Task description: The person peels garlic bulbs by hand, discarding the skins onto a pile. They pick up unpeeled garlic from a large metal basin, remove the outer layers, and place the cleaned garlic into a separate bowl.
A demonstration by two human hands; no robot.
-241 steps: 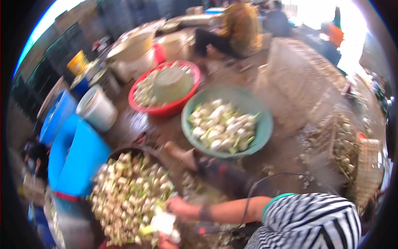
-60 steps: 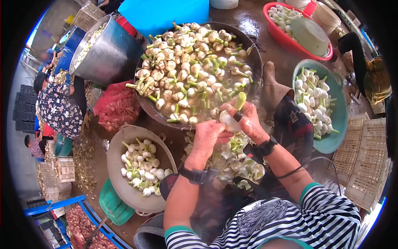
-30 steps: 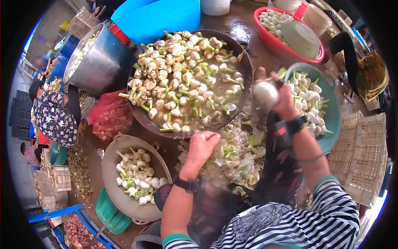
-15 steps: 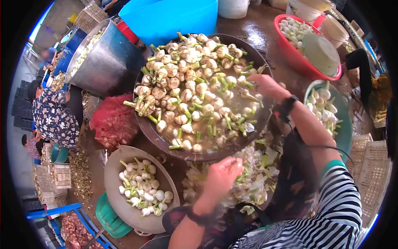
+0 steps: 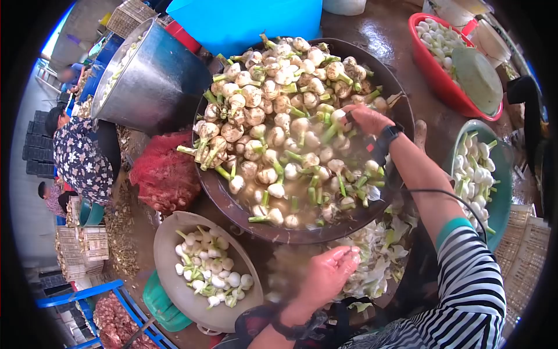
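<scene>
A wide dark basin (image 5: 302,234) holds murky water and a heap of garlic bulbs (image 5: 253,96) with short green stems, many of them soiled. Over the basin's right side, my right hand (image 5: 369,121) is closed on a garlic bulb (image 5: 337,119) whose green stem points down to the left. My left hand (image 5: 332,273) hovers in front of the basin's near rim, fingers curled and thumb pressed in; whatever they hold, if anything, cannot be made out. Pale peeled leaves and skins (image 5: 381,262) lie below, beside my left hand.
A grey bowl (image 5: 165,256) of cleaner bulbs stands at lower left, a green basin (image 5: 503,168) of bulbs at right. Around are a red tub (image 5: 427,75), a metal pot (image 5: 157,81), a red mesh sack (image 5: 165,174) and a blue tub (image 5: 250,23). A person (image 5: 87,151) sits at far left.
The view has shifted, so the basin appears lower and further right. My right hand has closed on a garlic bulb above the water. My left hand stays curled near the front rim.
</scene>
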